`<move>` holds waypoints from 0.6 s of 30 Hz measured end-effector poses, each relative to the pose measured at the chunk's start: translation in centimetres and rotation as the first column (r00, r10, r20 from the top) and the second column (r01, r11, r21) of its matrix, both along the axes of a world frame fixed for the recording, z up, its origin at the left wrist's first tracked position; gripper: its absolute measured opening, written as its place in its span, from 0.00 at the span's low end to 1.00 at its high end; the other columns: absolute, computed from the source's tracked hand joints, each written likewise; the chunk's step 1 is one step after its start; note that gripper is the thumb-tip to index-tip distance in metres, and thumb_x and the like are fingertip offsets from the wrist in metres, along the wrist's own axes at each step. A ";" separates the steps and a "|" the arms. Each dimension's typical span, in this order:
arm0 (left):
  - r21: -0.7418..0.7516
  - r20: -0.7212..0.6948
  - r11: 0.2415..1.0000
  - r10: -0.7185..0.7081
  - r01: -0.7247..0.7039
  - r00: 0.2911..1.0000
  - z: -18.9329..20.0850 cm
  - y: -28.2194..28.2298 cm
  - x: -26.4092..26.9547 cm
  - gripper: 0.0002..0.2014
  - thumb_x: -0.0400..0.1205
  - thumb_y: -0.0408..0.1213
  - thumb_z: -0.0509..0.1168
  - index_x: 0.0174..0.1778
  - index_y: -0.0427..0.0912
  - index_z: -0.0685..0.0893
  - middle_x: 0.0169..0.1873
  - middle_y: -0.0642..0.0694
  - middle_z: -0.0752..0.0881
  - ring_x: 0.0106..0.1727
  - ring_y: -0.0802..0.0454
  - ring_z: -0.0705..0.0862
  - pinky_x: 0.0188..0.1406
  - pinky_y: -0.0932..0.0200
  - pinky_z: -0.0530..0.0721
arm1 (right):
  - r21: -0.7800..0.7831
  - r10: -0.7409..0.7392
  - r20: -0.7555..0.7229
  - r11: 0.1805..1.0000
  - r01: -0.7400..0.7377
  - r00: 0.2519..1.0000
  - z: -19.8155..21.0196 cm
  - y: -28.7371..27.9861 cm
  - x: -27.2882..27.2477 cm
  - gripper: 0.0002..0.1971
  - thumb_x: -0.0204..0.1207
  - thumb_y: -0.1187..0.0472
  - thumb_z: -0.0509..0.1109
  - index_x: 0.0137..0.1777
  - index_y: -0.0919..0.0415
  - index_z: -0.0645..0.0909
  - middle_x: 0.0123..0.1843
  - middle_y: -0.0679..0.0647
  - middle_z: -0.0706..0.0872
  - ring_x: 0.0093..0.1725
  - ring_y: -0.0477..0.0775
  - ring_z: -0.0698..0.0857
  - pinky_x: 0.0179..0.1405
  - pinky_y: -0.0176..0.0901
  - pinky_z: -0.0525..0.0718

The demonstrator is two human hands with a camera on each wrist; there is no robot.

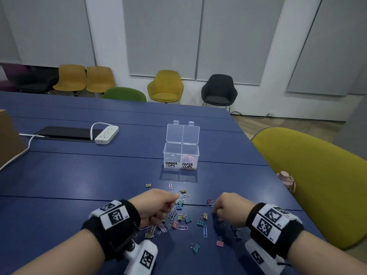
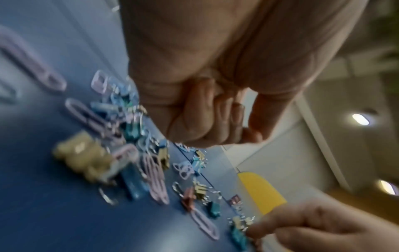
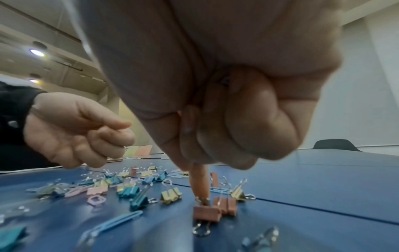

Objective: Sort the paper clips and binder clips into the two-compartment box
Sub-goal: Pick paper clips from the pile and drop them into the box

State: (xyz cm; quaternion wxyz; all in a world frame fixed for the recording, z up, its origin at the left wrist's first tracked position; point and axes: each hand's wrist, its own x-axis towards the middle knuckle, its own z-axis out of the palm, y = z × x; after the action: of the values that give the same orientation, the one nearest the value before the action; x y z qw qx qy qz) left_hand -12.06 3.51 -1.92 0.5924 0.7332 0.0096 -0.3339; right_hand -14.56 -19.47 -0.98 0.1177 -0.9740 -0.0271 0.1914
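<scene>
A clear two-compartment box (image 1: pixel 171 153) stands open on the blue table, labelled BINDER CLIPS on the left and PAPER CLIPS on the right. Several coloured paper clips (image 1: pixel 188 158) lie in its right compartment. Loose binder clips and paper clips (image 1: pixel 179 218) are scattered in front of it, between my hands. My left hand (image 1: pixel 175 197) hovers over the pile with its fingers curled and thumb on the index finger; whether it pinches anything is hidden. My right hand (image 3: pixel 199 187) has its index fingertip on the wire handle of a pink binder clip (image 3: pixel 207 215), its other fingers curled.
At the back left lie a white power strip (image 1: pixel 106 134) and a black panel (image 1: pixel 65 132). A cardboard box (image 1: pixel 9 139) stands at the far left. A yellow-green chair (image 1: pixel 309 175) and a pink bottle (image 1: pixel 286 178) are beyond the table's right edge.
</scene>
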 end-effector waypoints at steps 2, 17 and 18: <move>0.158 0.123 0.980 -0.138 0.118 0.983 0.1 0.0 -0.2 0.17 0.82 0.46 0.64 0.28 0.46 0.75 0.23 0.50 0.66 0.19 0.56 0.59 0.17 0.68 0.56 | -0.024 0.029 -0.006 0.999 -0.029 1.000 0.1 0.0 -0.4 0.20 0.76 0.67 0.56 0.58 0.59 0.86 0.59 0.58 0.88 0.58 0.60 0.85 0.54 0.44 0.83; 0.770 0.288 0.592 -0.657 0.240 0.696 0.4 -1.9 -1.4 0.07 0.73 0.44 0.70 0.45 0.50 0.88 0.36 0.52 0.84 0.39 0.50 0.84 0.47 0.55 0.87 | -0.098 0.084 -0.045 0.991 -0.089 0.995 0.3 0.3 -0.9 0.21 0.76 0.65 0.58 0.65 0.54 0.83 0.64 0.56 0.86 0.62 0.60 0.84 0.62 0.49 0.83; 0.777 0.288 0.583 -0.665 0.238 0.689 0.3 -2.0 -1.3 0.08 0.74 0.44 0.70 0.47 0.49 0.88 0.36 0.52 0.83 0.40 0.50 0.85 0.47 0.55 0.87 | -0.086 0.100 -0.048 0.991 -0.104 0.994 0.4 0.4 -1.2 0.20 0.76 0.65 0.58 0.64 0.53 0.84 0.64 0.55 0.86 0.62 0.59 0.84 0.62 0.50 0.83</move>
State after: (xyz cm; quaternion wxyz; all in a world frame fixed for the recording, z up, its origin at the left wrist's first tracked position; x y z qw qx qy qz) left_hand -13.39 1.48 -1.60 0.1406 0.9348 -0.2366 -0.2245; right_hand -15.72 -19.07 -0.61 0.0653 -0.9712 -0.0659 0.2194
